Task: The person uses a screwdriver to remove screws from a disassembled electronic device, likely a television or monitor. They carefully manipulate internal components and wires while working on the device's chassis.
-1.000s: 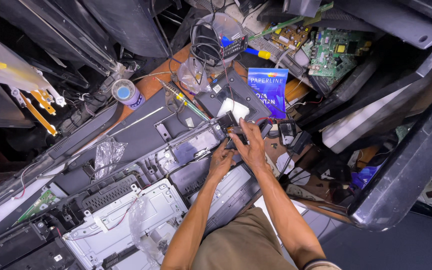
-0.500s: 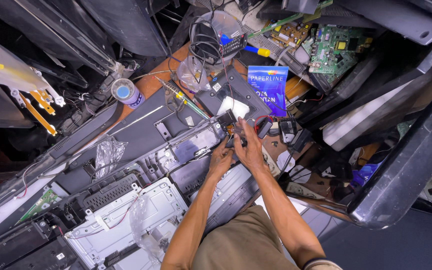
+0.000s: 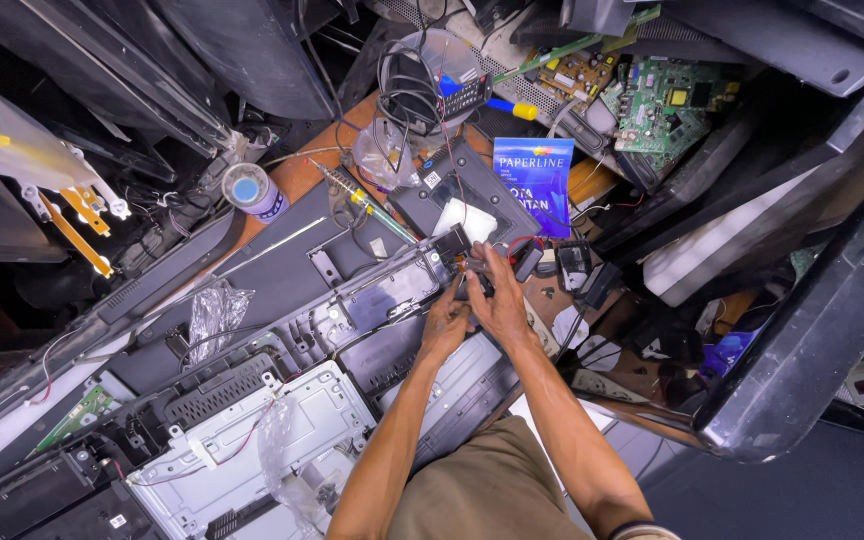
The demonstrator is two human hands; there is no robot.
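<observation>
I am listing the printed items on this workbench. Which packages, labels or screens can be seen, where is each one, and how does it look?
Blue packet: flat, rectangular, white print, lying beyond the right hand near green circuit boards.
Tape roll: round, purple side, pale blue top, on the orange table, far from the left hand.
White label: small rectangle on a dark panel above both hands.
Clear plastic bag: crumpled, on the grey chassis.
</observation>
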